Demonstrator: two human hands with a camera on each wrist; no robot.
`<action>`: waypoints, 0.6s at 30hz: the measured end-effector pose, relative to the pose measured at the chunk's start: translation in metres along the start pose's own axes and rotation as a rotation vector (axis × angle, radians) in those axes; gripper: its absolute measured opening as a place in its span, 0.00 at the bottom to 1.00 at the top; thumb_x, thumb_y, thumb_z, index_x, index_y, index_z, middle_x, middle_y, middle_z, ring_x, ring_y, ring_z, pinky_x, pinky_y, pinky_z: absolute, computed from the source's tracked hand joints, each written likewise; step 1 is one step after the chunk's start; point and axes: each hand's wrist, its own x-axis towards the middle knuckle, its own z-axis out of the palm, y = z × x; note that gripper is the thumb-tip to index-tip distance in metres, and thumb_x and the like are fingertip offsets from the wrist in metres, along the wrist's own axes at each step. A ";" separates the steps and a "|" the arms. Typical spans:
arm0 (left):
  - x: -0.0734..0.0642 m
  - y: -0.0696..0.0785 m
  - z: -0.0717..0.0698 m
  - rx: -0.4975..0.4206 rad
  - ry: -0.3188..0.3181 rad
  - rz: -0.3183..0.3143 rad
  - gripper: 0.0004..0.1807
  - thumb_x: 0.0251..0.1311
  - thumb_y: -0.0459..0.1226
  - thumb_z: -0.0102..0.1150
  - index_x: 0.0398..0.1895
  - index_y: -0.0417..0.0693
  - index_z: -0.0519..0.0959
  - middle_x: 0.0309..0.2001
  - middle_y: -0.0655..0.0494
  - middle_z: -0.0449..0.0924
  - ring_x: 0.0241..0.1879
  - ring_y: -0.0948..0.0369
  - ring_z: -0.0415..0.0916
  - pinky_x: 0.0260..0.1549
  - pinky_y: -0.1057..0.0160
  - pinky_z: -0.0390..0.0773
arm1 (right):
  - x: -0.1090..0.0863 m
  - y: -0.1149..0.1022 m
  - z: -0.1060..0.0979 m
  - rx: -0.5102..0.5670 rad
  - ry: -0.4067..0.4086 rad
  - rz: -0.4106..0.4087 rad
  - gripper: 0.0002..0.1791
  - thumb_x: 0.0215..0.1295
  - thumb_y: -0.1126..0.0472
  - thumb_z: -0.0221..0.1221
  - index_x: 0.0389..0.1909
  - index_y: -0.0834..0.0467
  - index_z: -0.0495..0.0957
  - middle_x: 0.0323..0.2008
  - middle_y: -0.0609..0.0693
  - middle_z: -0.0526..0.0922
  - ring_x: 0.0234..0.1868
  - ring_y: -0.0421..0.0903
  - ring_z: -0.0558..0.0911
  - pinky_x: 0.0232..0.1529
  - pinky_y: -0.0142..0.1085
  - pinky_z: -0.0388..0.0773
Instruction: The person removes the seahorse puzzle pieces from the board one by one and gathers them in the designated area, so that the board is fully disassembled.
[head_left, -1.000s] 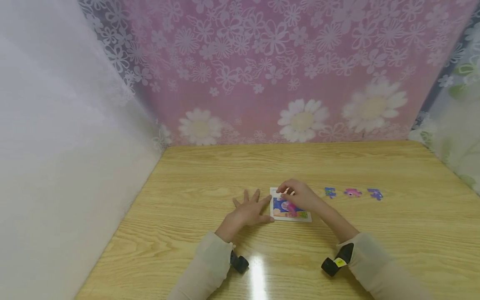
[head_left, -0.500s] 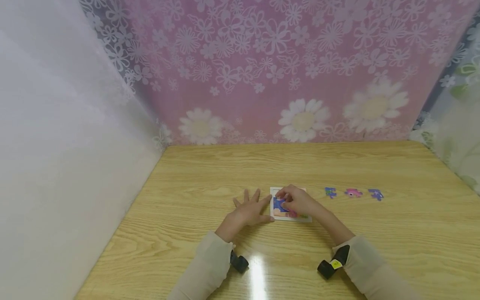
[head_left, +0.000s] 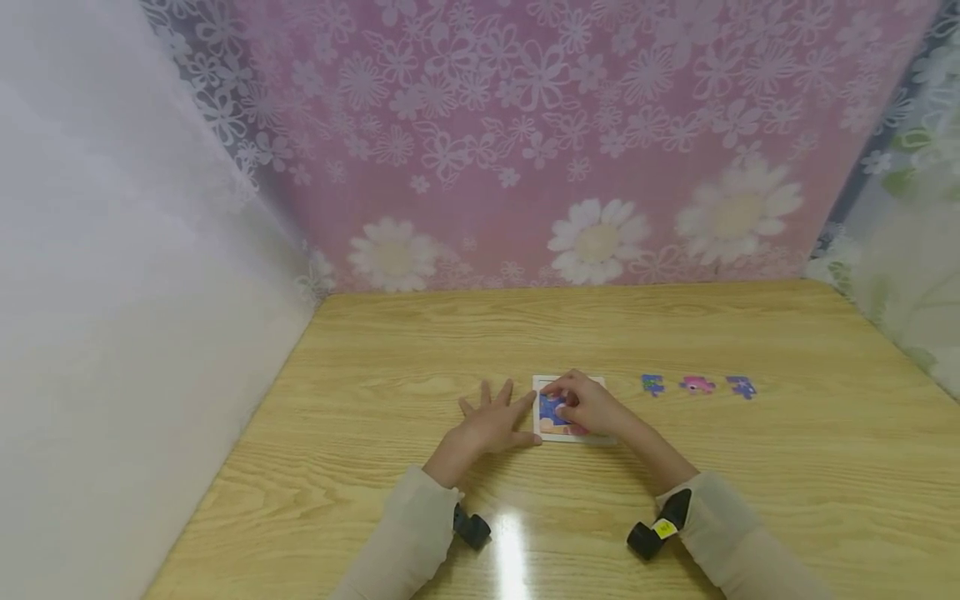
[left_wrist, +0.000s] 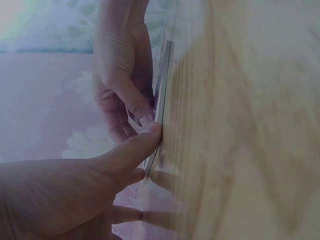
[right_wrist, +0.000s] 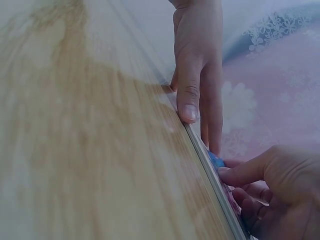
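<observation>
A small jigsaw puzzle board (head_left: pixel 572 440) with a white border lies on the table, partly filled with blue, pink and orange pieces. My left hand (head_left: pixel 483 428) lies spread at its left side, thumb (left_wrist: pixel 150 132) and index fingertip against the border. Over the board, my right hand (head_left: pixel 595 407) pinches a puzzle piece between curled fingers and thumb. A blue bit of the puzzle piece (right_wrist: pixel 216 161) shows by the fingertips in the right wrist view. Most of that piece, and the board's right part, is hidden beneath the right hand.
Three loose puzzle pieces lie in a row right of the board: a blue-green one (head_left: pixel 652 384), a pink one with an eye (head_left: pixel 698 385) and a purple-blue one (head_left: pixel 742 387). A pink floral curtain (head_left: pixel 480 208) hangs behind the wooden table (head_left: pixel 420 333).
My right hand has come down and slightly left over the board, its fingers lower on the puzzle. My left hand keeps its place at the border. The head view has shifted a little.
</observation>
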 end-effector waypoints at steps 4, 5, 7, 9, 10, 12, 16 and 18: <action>0.000 -0.001 0.000 -0.006 0.006 0.007 0.42 0.55 0.62 0.49 0.71 0.62 0.51 0.71 0.45 0.40 0.65 0.35 0.32 0.49 0.27 0.40 | 0.001 0.001 0.001 0.009 0.016 0.007 0.17 0.57 0.75 0.58 0.48 0.64 0.76 0.40 0.54 0.70 0.30 0.45 0.69 0.25 0.33 0.70; 0.000 -0.001 0.000 -0.007 0.006 0.008 0.42 0.55 0.62 0.49 0.72 0.62 0.51 0.71 0.45 0.40 0.65 0.35 0.32 0.49 0.27 0.40 | 0.001 0.001 0.001 0.009 0.018 0.007 0.17 0.57 0.75 0.58 0.48 0.63 0.76 0.40 0.54 0.71 0.30 0.45 0.70 0.25 0.33 0.70; -0.001 -0.001 -0.001 -0.008 0.008 0.009 0.42 0.55 0.62 0.49 0.71 0.62 0.52 0.71 0.44 0.40 0.65 0.34 0.32 0.49 0.26 0.40 | 0.001 0.001 0.002 0.012 0.021 0.010 0.17 0.57 0.75 0.58 0.48 0.62 0.76 0.40 0.53 0.71 0.30 0.45 0.70 0.26 0.33 0.70; -0.002 -0.001 -0.001 -0.011 0.008 0.011 0.42 0.56 0.62 0.49 0.71 0.62 0.52 0.71 0.44 0.41 0.65 0.34 0.32 0.49 0.26 0.41 | 0.001 0.002 0.002 0.018 0.023 0.012 0.16 0.57 0.75 0.58 0.47 0.62 0.76 0.40 0.53 0.70 0.31 0.45 0.71 0.26 0.34 0.71; -0.002 0.000 -0.001 -0.012 0.009 0.012 0.41 0.56 0.62 0.49 0.71 0.62 0.52 0.71 0.44 0.41 0.65 0.34 0.32 0.49 0.26 0.41 | 0.001 0.002 0.002 0.021 0.025 0.017 0.16 0.56 0.75 0.58 0.47 0.62 0.77 0.39 0.53 0.70 0.32 0.45 0.71 0.27 0.34 0.71; -0.002 0.000 -0.001 -0.016 0.007 0.015 0.41 0.56 0.62 0.50 0.71 0.61 0.52 0.71 0.44 0.41 0.65 0.34 0.32 0.49 0.26 0.41 | 0.001 0.001 0.002 0.027 0.025 0.015 0.16 0.56 0.75 0.59 0.46 0.62 0.77 0.39 0.54 0.70 0.32 0.46 0.71 0.29 0.35 0.72; -0.002 0.001 -0.002 -0.016 0.007 0.018 0.41 0.56 0.62 0.49 0.71 0.61 0.52 0.71 0.43 0.41 0.65 0.34 0.32 0.49 0.26 0.41 | 0.000 0.000 0.001 0.038 0.024 0.019 0.16 0.56 0.75 0.58 0.46 0.62 0.76 0.39 0.54 0.72 0.34 0.48 0.73 0.30 0.37 0.73; -0.002 0.002 -0.002 -0.012 0.009 0.018 0.41 0.56 0.62 0.49 0.71 0.61 0.52 0.71 0.43 0.41 0.65 0.34 0.32 0.49 0.26 0.41 | 0.000 0.000 0.001 0.037 0.028 0.024 0.16 0.56 0.74 0.57 0.46 0.61 0.76 0.39 0.54 0.73 0.34 0.48 0.74 0.30 0.37 0.74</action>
